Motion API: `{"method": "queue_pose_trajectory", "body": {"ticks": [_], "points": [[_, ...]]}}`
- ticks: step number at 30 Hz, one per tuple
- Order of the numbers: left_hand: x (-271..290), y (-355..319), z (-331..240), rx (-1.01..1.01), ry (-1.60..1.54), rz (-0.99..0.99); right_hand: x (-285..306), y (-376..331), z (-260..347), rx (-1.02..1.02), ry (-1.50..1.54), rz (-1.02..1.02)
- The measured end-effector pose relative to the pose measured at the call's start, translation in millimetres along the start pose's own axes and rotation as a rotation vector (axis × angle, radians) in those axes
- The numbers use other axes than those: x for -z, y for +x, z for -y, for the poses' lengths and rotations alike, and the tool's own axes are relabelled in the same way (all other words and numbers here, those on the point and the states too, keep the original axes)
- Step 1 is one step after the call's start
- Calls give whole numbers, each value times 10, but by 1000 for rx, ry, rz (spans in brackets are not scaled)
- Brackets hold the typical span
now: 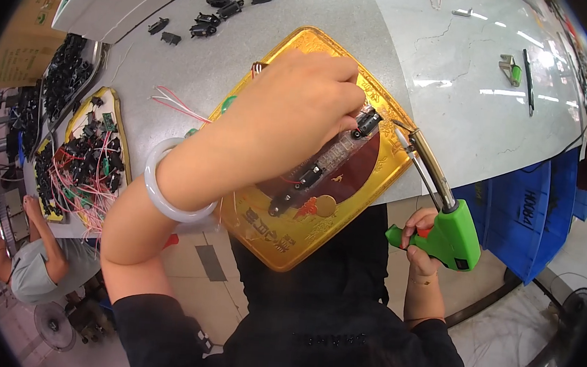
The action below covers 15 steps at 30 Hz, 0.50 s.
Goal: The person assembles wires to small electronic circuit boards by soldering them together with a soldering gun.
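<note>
A gold-rimmed tray (281,250) with a dark red middle lies tilted at the table's near edge. On it is a clear strip holding small black parts; one black part (367,122) sits at its upper right end and another black part (310,176) lower down. My left hand (307,91) reaches across the tray, its fingers curled together right beside the upper part; what they hold is hidden. My right hand (421,243) grips a green soldering gun (456,239) by its handle, right of the tray. Its metal tip (400,128) points up-left, close to the upper part.
Several loose black parts (226,8) lie behind the tray. At left, a yellow-edged tray (125,149) holds black parts and red and white wires. A pen-like black stick (528,81) lies far right, above blue bins (522,208). Another person (45,267) sits at left.
</note>
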<state>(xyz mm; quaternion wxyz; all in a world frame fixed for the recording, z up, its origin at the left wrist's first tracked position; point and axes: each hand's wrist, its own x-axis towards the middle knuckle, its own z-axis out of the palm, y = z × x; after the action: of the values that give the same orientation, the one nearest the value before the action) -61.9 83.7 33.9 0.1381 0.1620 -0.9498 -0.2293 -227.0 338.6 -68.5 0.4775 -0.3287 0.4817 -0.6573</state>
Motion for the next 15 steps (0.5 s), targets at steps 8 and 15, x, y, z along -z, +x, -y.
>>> {"method": "queue_pose_trajectory", "body": {"ticks": [8,15], "points": [[-238,-338,-249,137,2,-202,-103,201,67,155,-93,156],[-283,-454,-247,161,-30,-156,-250,47,-82,7,-88,332]]}}
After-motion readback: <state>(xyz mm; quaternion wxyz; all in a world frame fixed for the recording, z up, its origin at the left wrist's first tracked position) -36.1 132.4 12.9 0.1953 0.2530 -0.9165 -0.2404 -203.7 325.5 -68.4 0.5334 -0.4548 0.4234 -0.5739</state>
